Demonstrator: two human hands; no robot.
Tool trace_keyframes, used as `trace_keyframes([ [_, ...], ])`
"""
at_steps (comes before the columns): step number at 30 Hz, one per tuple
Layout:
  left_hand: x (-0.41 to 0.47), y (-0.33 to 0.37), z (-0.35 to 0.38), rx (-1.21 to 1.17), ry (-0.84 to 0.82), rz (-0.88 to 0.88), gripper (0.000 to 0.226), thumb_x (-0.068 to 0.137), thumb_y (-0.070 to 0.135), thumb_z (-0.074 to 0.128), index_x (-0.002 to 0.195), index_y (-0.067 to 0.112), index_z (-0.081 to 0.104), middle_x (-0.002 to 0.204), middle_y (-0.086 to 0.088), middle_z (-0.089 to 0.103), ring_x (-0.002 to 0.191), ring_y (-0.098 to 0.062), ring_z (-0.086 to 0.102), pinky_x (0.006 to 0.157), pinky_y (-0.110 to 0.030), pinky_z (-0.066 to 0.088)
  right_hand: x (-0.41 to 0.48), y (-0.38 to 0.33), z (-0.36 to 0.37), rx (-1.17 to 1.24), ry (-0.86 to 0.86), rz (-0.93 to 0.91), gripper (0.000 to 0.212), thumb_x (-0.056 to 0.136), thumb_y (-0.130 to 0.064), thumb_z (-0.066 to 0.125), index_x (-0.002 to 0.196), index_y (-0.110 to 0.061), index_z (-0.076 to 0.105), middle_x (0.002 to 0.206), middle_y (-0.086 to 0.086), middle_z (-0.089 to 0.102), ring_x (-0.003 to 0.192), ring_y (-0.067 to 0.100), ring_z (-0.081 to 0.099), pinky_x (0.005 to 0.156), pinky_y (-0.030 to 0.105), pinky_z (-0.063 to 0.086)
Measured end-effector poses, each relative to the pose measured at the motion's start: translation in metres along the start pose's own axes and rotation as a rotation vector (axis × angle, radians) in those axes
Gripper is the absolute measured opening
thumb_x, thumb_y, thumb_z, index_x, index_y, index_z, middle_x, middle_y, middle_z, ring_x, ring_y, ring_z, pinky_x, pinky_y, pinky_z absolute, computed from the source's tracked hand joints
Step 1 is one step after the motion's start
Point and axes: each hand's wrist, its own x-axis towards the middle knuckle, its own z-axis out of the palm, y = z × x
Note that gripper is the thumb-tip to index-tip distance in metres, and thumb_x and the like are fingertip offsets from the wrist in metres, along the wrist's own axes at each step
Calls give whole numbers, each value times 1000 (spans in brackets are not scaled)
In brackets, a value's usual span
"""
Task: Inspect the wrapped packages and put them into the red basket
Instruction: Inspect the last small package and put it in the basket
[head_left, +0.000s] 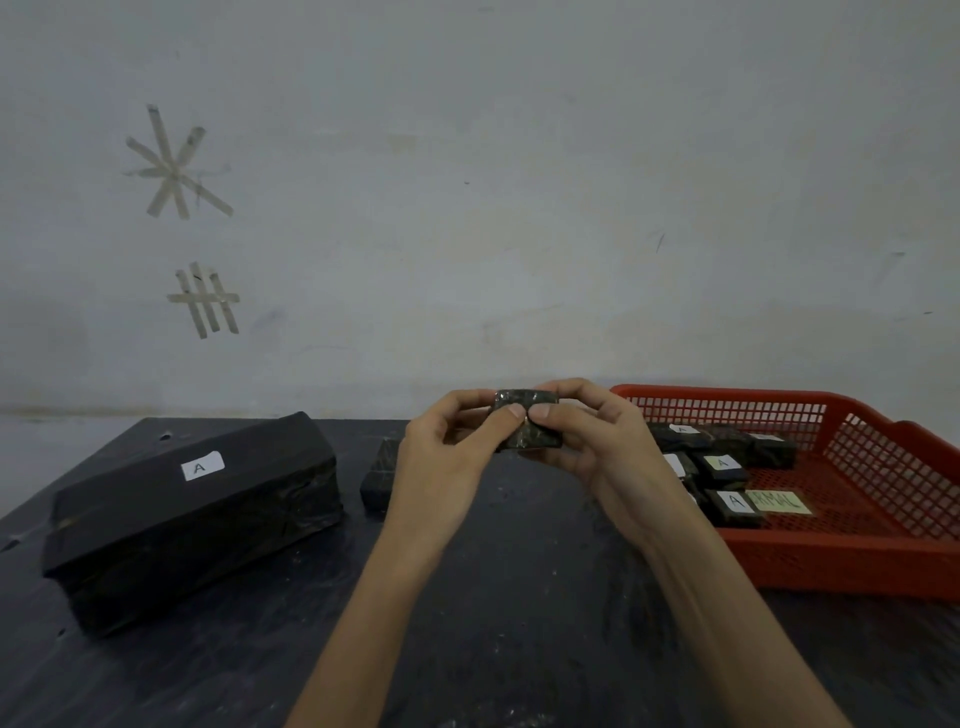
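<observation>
Above a dark worktable (467, 623), a person's left hand (441, 457) and right hand (587, 441) together grasp a small wrapped package (527, 421). The fingers curl over its top edge and the thumbs press its near face.

At 3 o'clock from the hands sits the red basket (831, 561), a mesh-walled tray holding several more small dark packages. The nearest package (732, 506) bears a label reading "A", as does a second package (722, 465) behind it. Other labels are too small to read. A pale yellow slip (782, 503) lies just beside the nearest package, its handwriting only partly legible.

At 9 o'clock a large black-wrapped block (197, 530) rests on the table, with a white label (201, 467) on top reading "A". Between the block and the left hand lies another small package (382, 480), partly hidden by the hand.

At 11 o'clock, strips of tape on the grey wall form a star (174, 166) and a grid (205, 301).
</observation>
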Motion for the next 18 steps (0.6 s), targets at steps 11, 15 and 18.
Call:
trace_keyframes([
  [11, -2, -11, 31, -255, -15, -248, 27, 97, 37, 49, 88, 24, 71, 79, 1, 77, 76, -10, 73, 69, -22, 57, -2, -13, -26, -117, -60, 21, 30, 76, -21, 73, 101, -4, 69, 88, 7, 72, 86, 21, 69, 74, 29, 57],
  [15, -2, -23, 56, -239, -68, -332, 36, 101, 40, 40, 88, 25, 70, 84, -1, 77, 81, -14, 74, 73, -24, 56, -4, -10, -57, -216, 3, 50, 45, 62, 3, 81, 102, -12, 70, 94, 14, 72, 91, 29, 70, 77, 34, 56],
  [18, 0, -29, 84, -213, -119, -361, 38, 102, 39, 37, 90, 22, 69, 84, 1, 74, 81, -11, 71, 70, -20, 55, -8, -16, -81, -256, 132, 87, 36, 68, 8, 76, 96, -11, 63, 89, 15, 72, 78, 24, 71, 64, 30, 57],
])
